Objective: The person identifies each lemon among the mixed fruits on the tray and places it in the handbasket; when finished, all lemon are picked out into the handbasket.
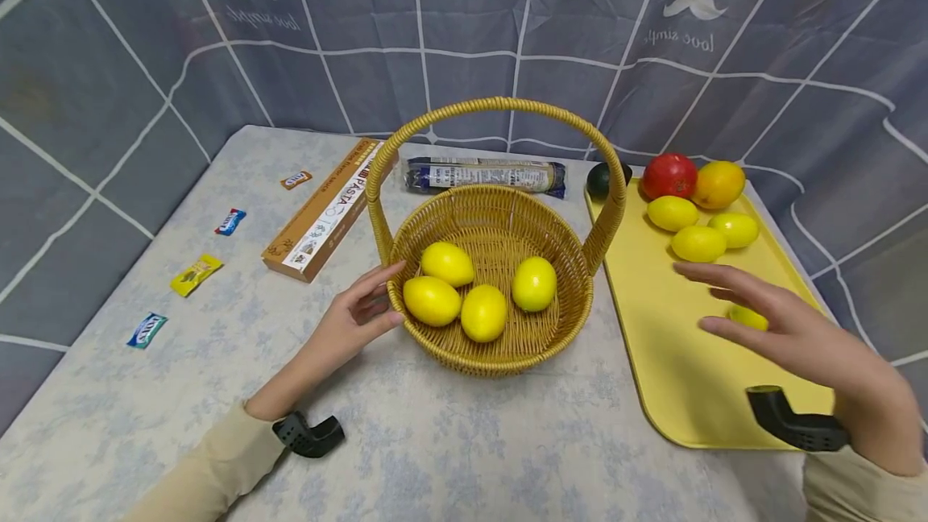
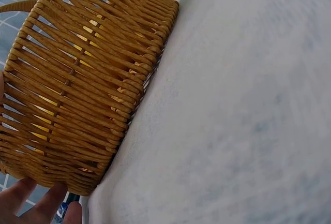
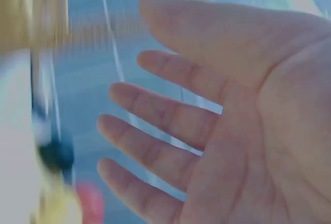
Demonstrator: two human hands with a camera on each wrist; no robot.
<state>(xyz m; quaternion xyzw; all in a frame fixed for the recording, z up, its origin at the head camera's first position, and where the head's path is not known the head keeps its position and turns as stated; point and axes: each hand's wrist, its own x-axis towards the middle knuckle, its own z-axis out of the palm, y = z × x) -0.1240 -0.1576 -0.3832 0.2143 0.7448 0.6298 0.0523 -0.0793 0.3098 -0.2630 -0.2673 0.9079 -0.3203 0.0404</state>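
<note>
A wicker basket [image 1: 507,365] with a tall arched handle stands mid-table, several lemons [image 1: 484,313] inside it. My left hand [image 1: 355,316] rests against the basket's left side, thumb and fingertips at the rim. In the left wrist view its fingers [image 2: 49,203] touch the woven wall. Over the yellow tray [image 1: 674,385] on the right, my right hand [image 1: 790,329] is held in the air with fingers extended and nothing in it. One lemon [image 1: 747,317] shows partly behind that hand. The right wrist view shows the bare palm [image 3: 227,131].
More lemons [image 1: 698,244], a pomegranate [image 1: 669,177], an orange-yellow fruit [image 1: 718,184] and a dark green fruit [image 1: 598,181] lie around the tray's far end. Behind the basket is a packaged bundle [image 1: 486,176]. A pasta box [image 1: 329,212] and several small wrapped sweets [image 1: 196,275] lie left.
</note>
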